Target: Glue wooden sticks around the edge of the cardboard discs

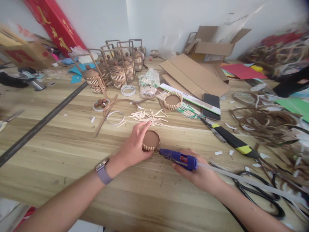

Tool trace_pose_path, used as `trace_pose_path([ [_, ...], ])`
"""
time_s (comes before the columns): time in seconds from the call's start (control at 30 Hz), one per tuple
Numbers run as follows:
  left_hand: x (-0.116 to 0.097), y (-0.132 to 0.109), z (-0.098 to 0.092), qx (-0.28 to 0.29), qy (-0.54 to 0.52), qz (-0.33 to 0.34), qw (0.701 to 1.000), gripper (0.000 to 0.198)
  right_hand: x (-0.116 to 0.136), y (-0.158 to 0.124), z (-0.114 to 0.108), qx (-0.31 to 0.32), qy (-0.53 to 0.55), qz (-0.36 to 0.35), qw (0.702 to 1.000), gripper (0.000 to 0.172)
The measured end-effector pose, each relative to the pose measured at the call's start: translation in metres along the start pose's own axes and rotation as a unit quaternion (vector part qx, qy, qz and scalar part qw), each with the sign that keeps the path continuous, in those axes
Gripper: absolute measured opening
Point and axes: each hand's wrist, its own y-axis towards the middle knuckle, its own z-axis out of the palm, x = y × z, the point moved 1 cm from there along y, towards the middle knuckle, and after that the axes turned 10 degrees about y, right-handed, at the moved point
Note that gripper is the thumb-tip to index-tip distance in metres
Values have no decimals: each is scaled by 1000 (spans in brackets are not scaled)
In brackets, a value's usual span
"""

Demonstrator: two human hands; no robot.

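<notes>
- Ring [96, 109]: brown beads [100, 103] inside.
- Open carton [213, 49]: plastic [228, 28] sticking out.
- Left hand [132, 145]: gripping the round base [151, 140], partly edged with pegs [148, 148], just before loose sticks [147, 117].
- Right hand [201, 175]: wrapped around the glue gun [177, 158], tip at base's rim.
- Knife [233, 139]: to the right.

Counted before us at the pale wooden worktop [72, 158]: one blue plastic glue gun [177, 158], two round brown trays with wooden pegs at their rims [173, 101], three white rings [128, 94], one black-and-yellow utility knife [231, 138], one black rectangular phone [211, 98] and, toward the far edge, at least five brown-and-cream handled lanterns [118, 76].
</notes>
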Motion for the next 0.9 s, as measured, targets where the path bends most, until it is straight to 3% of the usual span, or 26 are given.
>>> trace_pose_path([
  [0.73, -1, 0, -1, 8, -2, -12, 1000, 109, -1, -1, 3, -8, -4, 7, 1000, 22],
  [0.9, -1, -1, -1, 25, 2, -25, 999, 109, -7, -2, 1, -67, 56, 91, 992, 26],
])
